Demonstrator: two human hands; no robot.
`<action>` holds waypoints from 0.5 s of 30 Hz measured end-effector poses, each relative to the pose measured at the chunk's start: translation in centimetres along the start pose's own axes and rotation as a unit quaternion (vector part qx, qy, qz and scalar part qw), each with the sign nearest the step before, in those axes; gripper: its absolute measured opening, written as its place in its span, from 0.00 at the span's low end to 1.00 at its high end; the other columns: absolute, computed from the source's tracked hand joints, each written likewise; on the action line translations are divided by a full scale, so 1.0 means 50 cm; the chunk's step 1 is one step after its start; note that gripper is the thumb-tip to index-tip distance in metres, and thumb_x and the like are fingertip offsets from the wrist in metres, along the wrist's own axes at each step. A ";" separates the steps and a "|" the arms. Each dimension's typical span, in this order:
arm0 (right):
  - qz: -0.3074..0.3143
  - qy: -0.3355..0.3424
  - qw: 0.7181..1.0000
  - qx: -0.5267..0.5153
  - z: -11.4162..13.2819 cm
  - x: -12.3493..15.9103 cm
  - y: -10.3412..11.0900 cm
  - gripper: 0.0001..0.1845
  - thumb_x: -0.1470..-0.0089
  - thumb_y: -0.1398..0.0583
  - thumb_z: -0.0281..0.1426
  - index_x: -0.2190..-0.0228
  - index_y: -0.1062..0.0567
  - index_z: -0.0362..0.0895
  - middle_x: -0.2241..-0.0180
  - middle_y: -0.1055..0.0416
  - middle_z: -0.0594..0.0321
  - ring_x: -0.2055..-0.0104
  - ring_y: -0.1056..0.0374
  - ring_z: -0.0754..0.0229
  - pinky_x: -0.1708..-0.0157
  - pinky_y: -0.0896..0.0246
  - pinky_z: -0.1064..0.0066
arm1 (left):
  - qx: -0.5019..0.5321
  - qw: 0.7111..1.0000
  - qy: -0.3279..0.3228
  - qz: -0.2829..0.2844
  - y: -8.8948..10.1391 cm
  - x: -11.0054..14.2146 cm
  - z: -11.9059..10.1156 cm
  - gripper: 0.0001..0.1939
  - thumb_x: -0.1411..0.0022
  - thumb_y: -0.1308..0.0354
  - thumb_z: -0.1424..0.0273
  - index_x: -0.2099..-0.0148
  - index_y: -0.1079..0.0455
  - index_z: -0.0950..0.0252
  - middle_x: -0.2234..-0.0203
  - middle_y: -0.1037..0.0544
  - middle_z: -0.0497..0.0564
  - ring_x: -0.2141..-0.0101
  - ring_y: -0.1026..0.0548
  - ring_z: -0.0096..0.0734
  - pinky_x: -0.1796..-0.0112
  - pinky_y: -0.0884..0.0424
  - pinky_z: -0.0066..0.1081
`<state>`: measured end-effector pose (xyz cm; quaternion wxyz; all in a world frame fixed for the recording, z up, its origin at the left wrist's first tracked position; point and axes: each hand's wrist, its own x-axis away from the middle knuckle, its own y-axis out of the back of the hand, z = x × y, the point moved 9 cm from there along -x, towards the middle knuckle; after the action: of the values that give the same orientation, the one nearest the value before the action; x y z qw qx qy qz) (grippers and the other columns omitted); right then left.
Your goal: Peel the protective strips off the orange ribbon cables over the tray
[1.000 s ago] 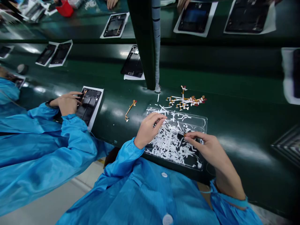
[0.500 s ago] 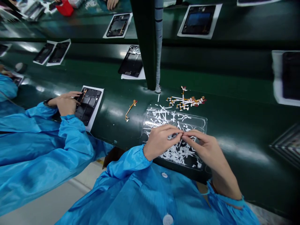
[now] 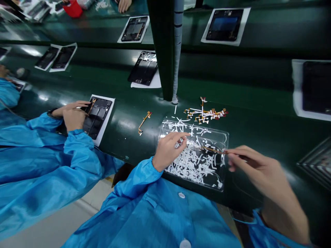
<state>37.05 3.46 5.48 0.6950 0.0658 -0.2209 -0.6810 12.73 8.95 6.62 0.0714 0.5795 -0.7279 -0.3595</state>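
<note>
My right hand (image 3: 254, 165) pinches one end of a thin orange flex cable (image 3: 212, 149) between thumb and fingertips, above the right side of a clear plastic tray (image 3: 224, 137). The cable points left, towards my other hand; its far end is blurred. My left hand (image 3: 169, 148) is over the tray's left side, index finger stretched out and a little apart from the thumb, with nothing plainly held. Many small white paper strips (image 3: 191, 165) fill the tray. Behind it lies a pile of orange flex cables (image 3: 207, 114) with white strips on them. A single flex cable (image 3: 144, 123) lies to the left.
A co-worker's hands (image 3: 73, 115) work on a black device housing (image 3: 97, 117) at the left. More housings on white sheets, such as this one (image 3: 144, 69), lie along the green bench (image 3: 134, 144). A dark post (image 3: 164, 51) with a grey wrapped conduit (image 3: 177, 51) stands behind the tray.
My hands, which met at the fingertips over the tray, have moved apart. My right hand has gone right with the flex cable, which now shows; my left has shifted slightly left.
</note>
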 end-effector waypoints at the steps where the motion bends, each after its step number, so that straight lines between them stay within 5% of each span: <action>1: -0.015 0.000 1.000 0.018 0.000 0.006 0.029 0.13 0.43 0.33 0.44 0.63 0.16 0.49 0.64 0.23 0.59 0.74 0.28 0.62 0.74 0.31 0.71 | -0.002 1.000 0.013 0.000 0.004 0.002 0.016 0.11 0.31 0.43 0.74 0.49 0.25 0.63 0.63 0.18 0.49 0.67 0.22 0.27 0.61 0.22 0.30; 5: -0.007 0.038 0.995 0.094 0.029 0.014 0.079 0.22 0.43 0.34 0.47 0.49 0.20 0.56 0.68 0.21 0.64 0.75 0.24 0.61 0.73 0.25 0.72 | 0.024 0.999 0.025 0.027 0.000 0.002 0.032 0.15 0.34 0.46 0.81 0.50 0.25 0.63 0.56 0.20 0.53 0.56 0.21 0.33 0.52 0.23 0.36; 8: 0.041 0.123 0.976 0.177 0.088 0.006 0.038 0.38 0.41 0.36 0.49 0.32 0.39 0.64 0.67 0.20 0.68 0.72 0.22 0.59 0.70 0.22 0.70 | 0.132 0.988 0.003 0.086 -0.025 -0.006 -0.016 0.14 0.33 0.44 0.79 0.49 0.25 0.62 0.52 0.21 0.54 0.49 0.24 0.36 0.46 0.26 0.40; 11: 0.085 0.208 0.946 0.234 0.143 0.000 -0.029 0.39 0.35 0.42 0.45 0.28 0.51 0.65 0.64 0.20 0.67 0.70 0.22 0.59 0.72 0.23 0.70 | 0.236 0.961 -0.008 0.148 -0.055 -0.013 -0.076 0.10 0.33 0.37 0.68 0.50 0.24 0.62 0.55 0.19 0.52 0.52 0.22 0.35 0.48 0.25 0.38; 15: 0.095 0.256 0.931 0.242 0.169 -0.009 -0.082 0.41 0.31 0.46 0.40 0.26 0.60 0.58 0.60 0.24 0.60 0.69 0.23 0.60 0.72 0.24 0.71 | 0.285 0.949 0.053 0.128 -0.064 -0.020 -0.081 0.14 0.35 0.33 0.64 0.49 0.23 0.63 0.59 0.17 0.52 0.61 0.20 0.32 0.58 0.26 0.32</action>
<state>29.94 5.42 11.32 0.7526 0.3827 -0.1987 -0.4977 17.69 7.86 7.96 -0.0128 0.4961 -0.8631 -0.0941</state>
